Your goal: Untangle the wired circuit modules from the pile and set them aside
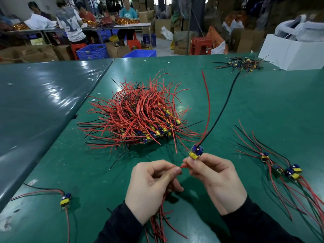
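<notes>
Both hands work above the green table (pixel 245 106): the right hand (pixel 213 178) pinches a circuit module (pixel 196 152) at its fingertips, just near of the pile (pixel 138 116), while the left hand (pixel 152 186) pinches its red lead (pixel 184 166).

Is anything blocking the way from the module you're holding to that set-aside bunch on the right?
Nothing visible does. The module in the right hand has bare green table between it and the bunch.

A single head-worn camera is looking forward and down, close over the green table (pixel 263 106) (wide-angle, so edges are bowing), also taking in the workshop beyond.
</notes>
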